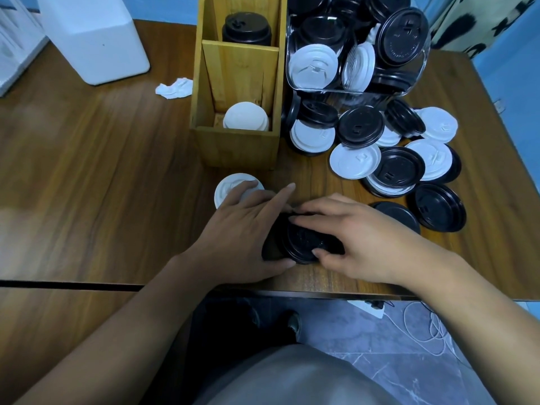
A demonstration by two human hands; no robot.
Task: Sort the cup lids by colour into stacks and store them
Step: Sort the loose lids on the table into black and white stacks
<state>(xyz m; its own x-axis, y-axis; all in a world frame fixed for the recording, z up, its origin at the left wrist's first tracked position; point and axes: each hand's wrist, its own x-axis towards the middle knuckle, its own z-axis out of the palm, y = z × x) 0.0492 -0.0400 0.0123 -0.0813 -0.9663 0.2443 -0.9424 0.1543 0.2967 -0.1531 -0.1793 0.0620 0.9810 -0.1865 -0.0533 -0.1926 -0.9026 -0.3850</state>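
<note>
Both hands are working the black lid stack [304, 244], which is sitting at 6 o'clock on the tabletop [102, 171], close to the near edge. My left hand [242, 229] is cupping it from 9 o'clock, thumb wrapping the near rim, index finger pointing loose toward 1 o'clock. My right hand [353, 238] is pinching the top lid, fingers across the far rim and thumb on the near rim.

Judgement: thin moulded plastic, very light, springy, smooth. The lids are nesting, so a skewed one is probably going to jam or pop off. The best hold is on the rim at opposite sides, not on the dome.

A white lid stack [230, 185] is standing at 11 o'clock, partly hidden behind my left fingers. The wooden organiser [233, 147] at 12 o'clock is holding one black and one white stack. Loose lids [399, 166] are lying at 2 o'clock.
</note>
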